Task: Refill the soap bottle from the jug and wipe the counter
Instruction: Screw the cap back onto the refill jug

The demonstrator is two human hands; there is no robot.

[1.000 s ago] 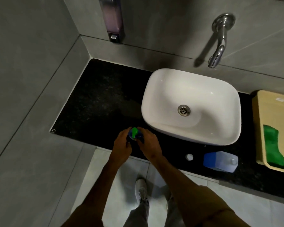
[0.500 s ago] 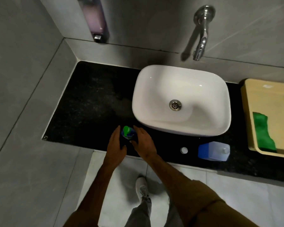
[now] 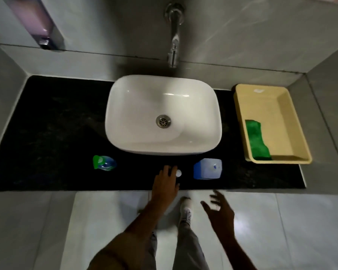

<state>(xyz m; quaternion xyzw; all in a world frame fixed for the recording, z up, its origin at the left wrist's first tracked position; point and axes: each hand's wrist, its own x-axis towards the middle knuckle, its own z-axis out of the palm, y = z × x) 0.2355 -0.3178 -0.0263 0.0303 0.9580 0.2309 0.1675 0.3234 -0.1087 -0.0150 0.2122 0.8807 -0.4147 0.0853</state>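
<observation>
Your left hand (image 3: 165, 183) reaches out over the front edge of the black counter (image 3: 53, 133), palm down, with its fingers stretched forward and only slightly bent. The fingertips sit right at a small white cap (image 3: 178, 173) lying on the counter; you cannot tell whether they touch it, and nothing is gripped. Your right hand (image 3: 220, 210) hangs lower, off the counter and over the pale floor (image 3: 105, 221), with its fingers spread wide and loose, holding nothing.

The soap bottle (image 3: 104, 162), clear blue with a green top, stands on the counter by itself, well to the left of your left hand and just in front of the left corner of the white sink (image 3: 125, 106). The jug (image 3: 207, 168), a pale blue squarish container, sits on the counter just to the right of the cap, close to the sink's front right corner. Its opening faces up at you, and the cap lies apart from it.

Farther right a yellow tray (image 3: 297, 133) rests on the counter, with a green cloth (image 3: 257, 141) lying against its left wall. A chrome tap (image 3: 174, 36) juts from the grey wall above the sink, and a wall soap dispenser (image 3: 41, 24) hangs at the upper left. Your shoe (image 3: 186, 211) shows on the floor between your two arms.
</observation>
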